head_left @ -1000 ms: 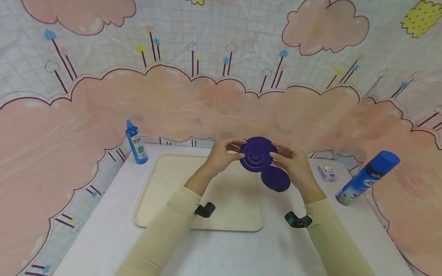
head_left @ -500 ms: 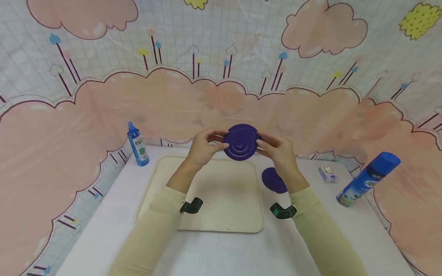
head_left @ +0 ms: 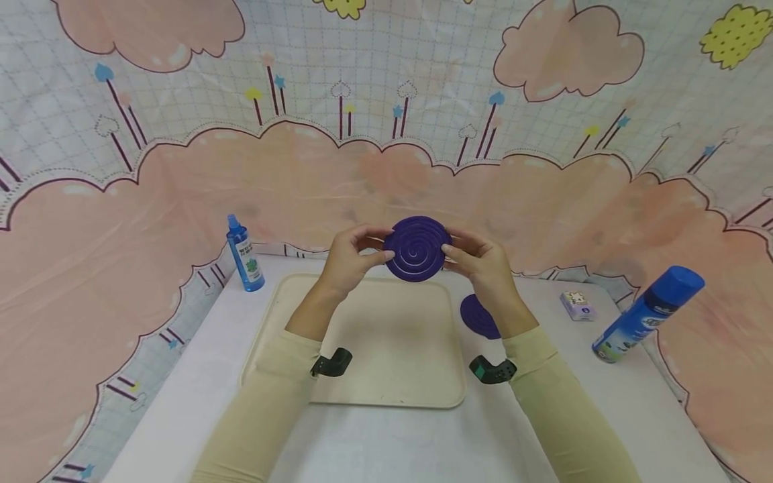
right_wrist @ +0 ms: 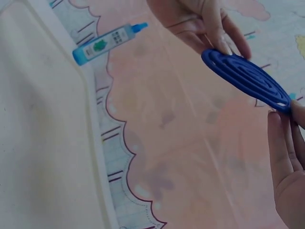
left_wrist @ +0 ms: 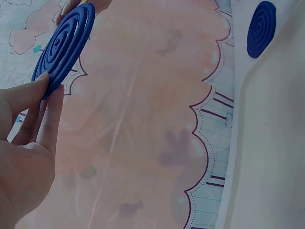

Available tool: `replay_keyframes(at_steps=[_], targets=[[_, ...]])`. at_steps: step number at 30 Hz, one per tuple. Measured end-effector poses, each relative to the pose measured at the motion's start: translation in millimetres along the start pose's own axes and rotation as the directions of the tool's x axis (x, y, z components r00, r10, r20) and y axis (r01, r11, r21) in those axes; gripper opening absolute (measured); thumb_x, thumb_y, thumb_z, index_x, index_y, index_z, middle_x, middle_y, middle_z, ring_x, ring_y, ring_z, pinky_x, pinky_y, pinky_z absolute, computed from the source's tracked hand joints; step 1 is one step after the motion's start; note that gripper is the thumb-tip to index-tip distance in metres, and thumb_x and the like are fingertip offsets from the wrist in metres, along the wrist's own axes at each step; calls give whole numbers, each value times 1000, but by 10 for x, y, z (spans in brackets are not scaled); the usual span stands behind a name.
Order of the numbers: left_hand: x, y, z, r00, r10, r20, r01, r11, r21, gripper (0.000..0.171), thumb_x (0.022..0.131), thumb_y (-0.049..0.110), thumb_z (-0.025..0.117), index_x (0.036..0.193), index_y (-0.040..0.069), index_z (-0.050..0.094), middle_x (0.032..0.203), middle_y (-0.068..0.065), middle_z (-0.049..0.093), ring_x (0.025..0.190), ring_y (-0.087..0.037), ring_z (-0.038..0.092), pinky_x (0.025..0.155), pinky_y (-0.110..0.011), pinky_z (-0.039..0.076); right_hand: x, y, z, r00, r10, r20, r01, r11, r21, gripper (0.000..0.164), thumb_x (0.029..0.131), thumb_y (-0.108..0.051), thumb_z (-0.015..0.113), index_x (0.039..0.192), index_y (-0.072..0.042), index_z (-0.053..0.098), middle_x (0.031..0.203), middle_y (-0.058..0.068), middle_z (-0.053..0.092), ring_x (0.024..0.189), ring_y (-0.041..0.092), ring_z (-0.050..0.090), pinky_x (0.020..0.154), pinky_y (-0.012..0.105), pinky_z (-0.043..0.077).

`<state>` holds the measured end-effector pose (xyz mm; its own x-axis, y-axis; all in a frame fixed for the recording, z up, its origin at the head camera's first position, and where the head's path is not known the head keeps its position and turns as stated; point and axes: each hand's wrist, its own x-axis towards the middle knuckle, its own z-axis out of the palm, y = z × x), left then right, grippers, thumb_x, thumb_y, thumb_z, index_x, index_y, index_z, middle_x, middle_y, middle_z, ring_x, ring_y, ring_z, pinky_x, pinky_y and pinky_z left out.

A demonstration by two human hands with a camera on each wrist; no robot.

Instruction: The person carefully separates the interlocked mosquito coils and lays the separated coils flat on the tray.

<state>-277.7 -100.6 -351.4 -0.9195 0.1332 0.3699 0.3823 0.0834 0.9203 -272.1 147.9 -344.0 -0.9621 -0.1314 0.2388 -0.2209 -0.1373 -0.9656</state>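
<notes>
This looks like a small corner set up for filming. A big cloth (head_left: 302, 178) with pink clouds (head_left: 570, 54) and little stars (head_left: 280, 82) hangs around the back and sides of a white table (head_left: 386, 443). Someone wears two small black cameras (head_left: 331, 365). On the table are a tray (head_left: 392, 382), a blue bottle (head_left: 245, 256), a blue can (head_left: 647, 314) and a little box (head_left: 578, 306). Those and the coils (head_left: 417, 249) look like home things, but the cloth hides what is behind it, so I can't tell if this is a home.
</notes>
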Motion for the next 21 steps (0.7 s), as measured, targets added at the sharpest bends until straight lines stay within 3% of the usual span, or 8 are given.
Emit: replay_keyframes(at_steps=[7, 12, 16, 21], targets=[[-20, -31, 18, 1000, -10, 2, 11, 998, -62, 39, 85, -7, 76, 123, -5, 68, 121, -19, 67, 94, -4, 66, 82, -16, 58, -18, 14, -4, 1000, 13, -10, -13, 999, 35, 29, 95, 4, 66, 121, -8, 71, 95, -8, 76, 87, 5, 74, 82, 26, 64], [-33, -30, 43, 1000, -16, 4, 16, 994, -109, 38, 85, -9, 75, 122, -7, 67, 111, -4, 70, 94, -6, 66, 82, -16, 58, -22, 29, -6, 998, 28, -48, -26, 998, 50, 23, 95, 3, 67, 109, -14, 74, 94, -8, 76, 87, 4, 74, 83, 24, 63], [-39, -39, 55, 999, -31, 12, 33, 990, -136, 37, 86, -10, 74, 122, -7, 67, 105, 7, 67, 95, -6, 66, 82, -17, 60, -30, 40, -3, 997, 43, -59, -37, 994, 100, 26, 94, 5, 66, 100, -18, 77, 91, -8, 77, 84, 4, 74, 83, 24, 63], [-50, -52, 68, 999, -45, 6, 45, 988, -146, 36, 86, -10, 73, 122, -7, 67, 104, 8, 67, 94, -5, 66, 81, -17, 60, -37, 58, -8, 996, 68, -57, -60, 990, 130, 29, 94, 6, 66, 91, -20, 79, 87, -8, 78, 81, 4, 75, 83, 25, 63]])
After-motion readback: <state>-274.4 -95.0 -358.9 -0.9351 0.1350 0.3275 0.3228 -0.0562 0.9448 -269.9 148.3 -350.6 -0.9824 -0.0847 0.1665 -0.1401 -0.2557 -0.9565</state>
